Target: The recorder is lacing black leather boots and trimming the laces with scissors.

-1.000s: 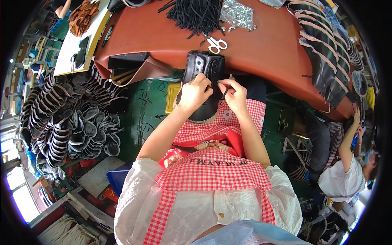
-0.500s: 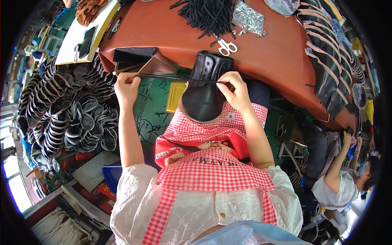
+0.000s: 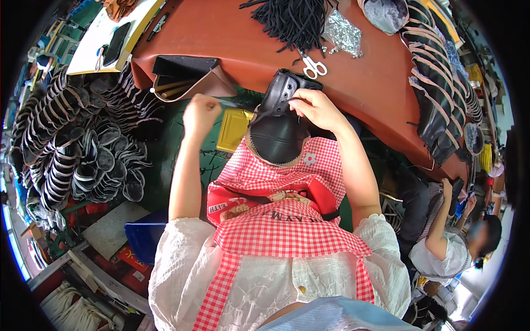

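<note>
A black leather boot upper (image 3: 279, 138) with a zigzag-cut edge rests on my lap, its eyelet flaps leaning against the table edge. My left hand (image 3: 201, 115) is closed to the left of the upper, gripping one end of a dark shoelace (image 3: 231, 103) that stretches across to the upper. Over the eyelet flap, my right hand (image 3: 317, 109) pinches the lace beside the eyelets, its fingertips close against the leather. The fingers partly hide the flap and the lace there.
On the brown table (image 3: 221, 33) lie white-handled scissors (image 3: 314, 68), a bundle of black laces (image 3: 290, 22) and a bag of small metal parts (image 3: 343, 33). Stacked uppers (image 3: 436, 83) line the right; more piles (image 3: 66, 138) stand left. A person (image 3: 447, 243) works at right.
My left hand has come inward, nearer the upper. My right hand has shifted up to the eyelet flap, and the upper's top has tilted slightly right.
</note>
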### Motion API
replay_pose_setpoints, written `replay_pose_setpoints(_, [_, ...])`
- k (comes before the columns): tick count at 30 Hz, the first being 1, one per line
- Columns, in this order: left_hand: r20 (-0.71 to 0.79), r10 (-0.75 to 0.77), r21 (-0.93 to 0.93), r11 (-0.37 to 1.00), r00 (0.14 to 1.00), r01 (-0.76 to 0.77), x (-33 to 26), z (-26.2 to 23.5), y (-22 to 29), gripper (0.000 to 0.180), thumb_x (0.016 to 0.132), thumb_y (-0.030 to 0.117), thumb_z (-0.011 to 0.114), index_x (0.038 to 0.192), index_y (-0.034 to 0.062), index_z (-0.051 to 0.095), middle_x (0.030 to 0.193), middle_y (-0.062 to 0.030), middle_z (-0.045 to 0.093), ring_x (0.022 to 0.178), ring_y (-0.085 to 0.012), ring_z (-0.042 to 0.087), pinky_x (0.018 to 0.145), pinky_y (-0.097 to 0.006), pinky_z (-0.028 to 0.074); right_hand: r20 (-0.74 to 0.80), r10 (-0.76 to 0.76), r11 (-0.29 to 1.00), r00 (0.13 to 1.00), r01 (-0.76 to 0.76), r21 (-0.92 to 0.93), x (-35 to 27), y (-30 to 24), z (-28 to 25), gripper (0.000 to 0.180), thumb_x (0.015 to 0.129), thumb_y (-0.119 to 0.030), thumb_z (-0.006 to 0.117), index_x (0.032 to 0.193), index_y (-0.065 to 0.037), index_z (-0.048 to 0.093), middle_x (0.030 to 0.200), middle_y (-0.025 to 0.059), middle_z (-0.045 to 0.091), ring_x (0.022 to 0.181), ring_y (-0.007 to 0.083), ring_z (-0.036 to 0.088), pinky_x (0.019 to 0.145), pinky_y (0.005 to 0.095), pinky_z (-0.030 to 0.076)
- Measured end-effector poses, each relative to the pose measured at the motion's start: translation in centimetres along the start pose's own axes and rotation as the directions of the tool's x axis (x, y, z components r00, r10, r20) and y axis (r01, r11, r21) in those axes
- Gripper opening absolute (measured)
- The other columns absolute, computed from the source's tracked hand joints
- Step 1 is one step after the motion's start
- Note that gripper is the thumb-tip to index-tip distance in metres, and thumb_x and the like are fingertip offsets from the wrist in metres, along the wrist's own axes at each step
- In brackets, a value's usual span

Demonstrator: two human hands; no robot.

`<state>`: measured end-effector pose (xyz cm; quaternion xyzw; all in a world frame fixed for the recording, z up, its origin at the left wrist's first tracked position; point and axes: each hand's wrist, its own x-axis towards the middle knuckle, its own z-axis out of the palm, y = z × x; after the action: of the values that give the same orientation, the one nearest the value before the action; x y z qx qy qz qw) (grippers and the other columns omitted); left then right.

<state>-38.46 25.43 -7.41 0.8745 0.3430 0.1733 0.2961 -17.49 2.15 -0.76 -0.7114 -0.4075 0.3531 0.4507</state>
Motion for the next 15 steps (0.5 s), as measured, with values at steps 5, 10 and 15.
replay_pose_setpoints(5, [0.150, 0.177, -0.336, 0.934, 0.973, -0.119, -2.6, -0.4, 8.7, 0.047, 0.071, 0.003, 0.070, 0.117, 0.0077, 0.063, 0.100, -0.0115, 0.059, 0.076, -0.0204, 0.062, 0.071, -0.032, 0.051, 0.213, 0.073, 0.997, 0.974, -0.065, -0.046, 2.1, -3.0, 0.7, 0.024, 0.091, -0.020, 0.060, 0.077, -0.001, 0.058, 0.065, 0.0000, 0.054, 0.060, 0.0070, 0.048, 0.056, 0.0249, 0.040])
replay_pose_setpoints(10, [-0.007, 0.203, -0.433, 0.882, 0.979, -0.186, -2.6, -0.2, 10.8, 0.038, 0.073, -0.001, 0.071, 0.111, 0.0027, 0.065, 0.092, -0.0078, 0.058, 0.072, -0.0121, 0.061, 0.066, -0.025, 0.051, 0.242, 0.027, 1.000, 0.970, -0.029, 0.004, 3.0, -6.3, 2.5, 0.025, 0.091, -0.021, 0.063, 0.081, 0.001, 0.060, 0.064, -0.0009, 0.055, 0.058, 0.0060, 0.046, 0.052, 0.0241, 0.037])
replay_pose_setpoints(15, [0.155, -0.228, -0.942, 0.261, 0.961, 0.214, -1.4, -0.9, 7.4, 0.020, 0.091, 0.006, 0.061, 0.108, -0.0022, 0.063, 0.091, -0.0043, 0.064, 0.075, -0.0102, 0.062, 0.070, -0.021, 0.054, 0.202, -0.124, 0.986, 0.971, 0.097, 0.139, 1.6, -7.9, 3.7, 0.013, 0.092, -0.011, 0.061, 0.087, 0.001, 0.059, 0.070, -0.0013, 0.056, 0.064, 0.0048, 0.053, 0.060, 0.0207, 0.043])
